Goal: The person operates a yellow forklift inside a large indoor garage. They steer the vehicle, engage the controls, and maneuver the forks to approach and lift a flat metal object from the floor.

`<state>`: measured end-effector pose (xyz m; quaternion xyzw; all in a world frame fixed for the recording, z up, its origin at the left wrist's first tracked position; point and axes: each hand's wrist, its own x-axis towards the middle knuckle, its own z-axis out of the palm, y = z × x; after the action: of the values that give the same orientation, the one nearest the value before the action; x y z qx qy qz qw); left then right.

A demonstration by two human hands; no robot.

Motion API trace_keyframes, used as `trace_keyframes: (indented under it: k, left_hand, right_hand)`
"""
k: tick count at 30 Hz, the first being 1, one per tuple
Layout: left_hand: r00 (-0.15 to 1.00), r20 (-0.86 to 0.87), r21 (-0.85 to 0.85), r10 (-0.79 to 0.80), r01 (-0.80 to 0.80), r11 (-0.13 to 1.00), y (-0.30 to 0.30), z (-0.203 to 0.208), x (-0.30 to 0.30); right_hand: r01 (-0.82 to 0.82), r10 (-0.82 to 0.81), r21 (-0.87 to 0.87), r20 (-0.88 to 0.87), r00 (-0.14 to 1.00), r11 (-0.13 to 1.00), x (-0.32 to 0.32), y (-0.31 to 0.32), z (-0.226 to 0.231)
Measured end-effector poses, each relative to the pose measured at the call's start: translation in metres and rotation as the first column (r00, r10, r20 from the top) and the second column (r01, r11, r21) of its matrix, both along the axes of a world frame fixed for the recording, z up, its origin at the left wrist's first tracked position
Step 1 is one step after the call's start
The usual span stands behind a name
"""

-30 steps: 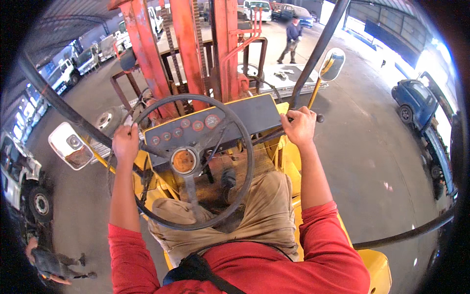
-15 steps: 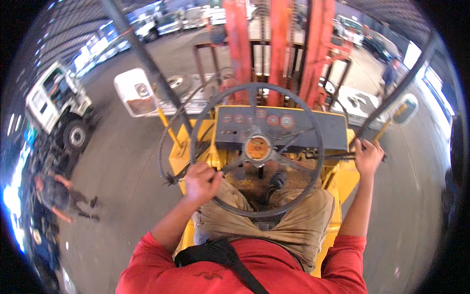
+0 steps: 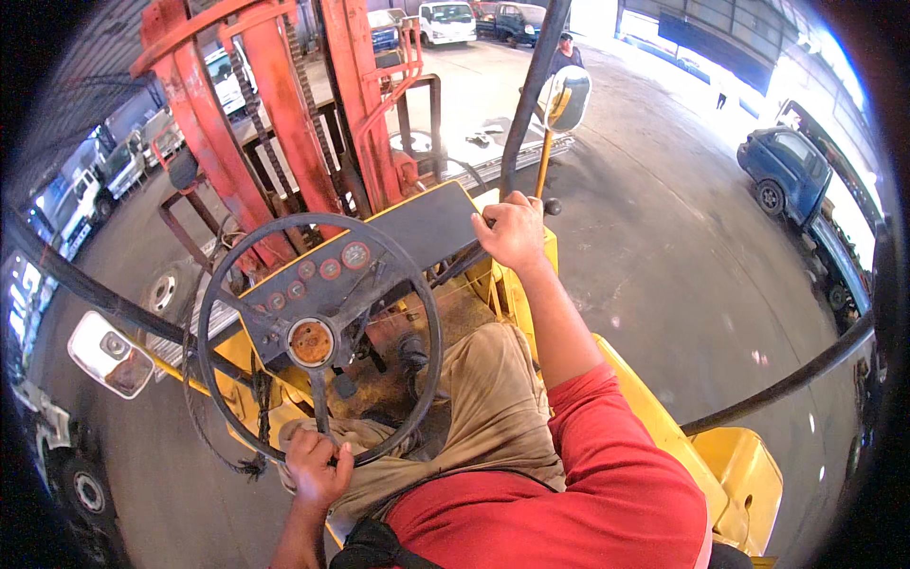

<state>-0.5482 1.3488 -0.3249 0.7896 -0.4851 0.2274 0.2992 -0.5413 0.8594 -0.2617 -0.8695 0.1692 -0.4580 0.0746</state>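
Observation:
My left hand point(image 3: 318, 465) is closed round the lower rim of a black steering wheel point(image 3: 435, 327) with a rusty orange centre cap. To the right of the dashboard, my right hand point(image 3: 512, 232) is closed on a lever, most of which its fingers hide. Just beyond that hand a black ball knob point(image 3: 553, 206) shows. The grey dashboard point(image 3: 417, 228) carries several round red-rimmed gauges. Ahead stands the red mast point(image 3: 275, 104) of the yellow forklift I sit in, with chains running along it.
A mirror point(image 3: 569, 99) stands ahead right, another mirror point(image 3: 111, 356) at left. A person point(image 3: 566, 55) stands behind the right mirror. A blue truck point(image 3: 787, 166) is parked at right, a white truck point(image 3: 447, 21) ahead. A wheel point(image 3: 169, 292) lies left of the mast.
My view has swung right, so the mast and dashboard now sit further left and tilted. The steering wheel has turned, my left hand staying on its rim. My right hand remains at the lever.

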Motion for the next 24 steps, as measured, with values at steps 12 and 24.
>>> trace_keyframes:
  k: [12,24]
  left_hand:
    - [0.991,0.117,-0.149,-0.065,0.082,0.985,-0.055,-0.017,-0.023]
    - [0.997,0.072,-0.154,-0.021,0.032,0.988,-0.069,-0.018,-0.017]
  right_hand:
    - [-0.126,0.109,-0.076,-0.194,0.975,0.989,-0.003,-0.119,-0.031]
    - [-0.109,0.092,-0.101,-0.157,0.983,0.989,0.024,-0.091,-0.015]
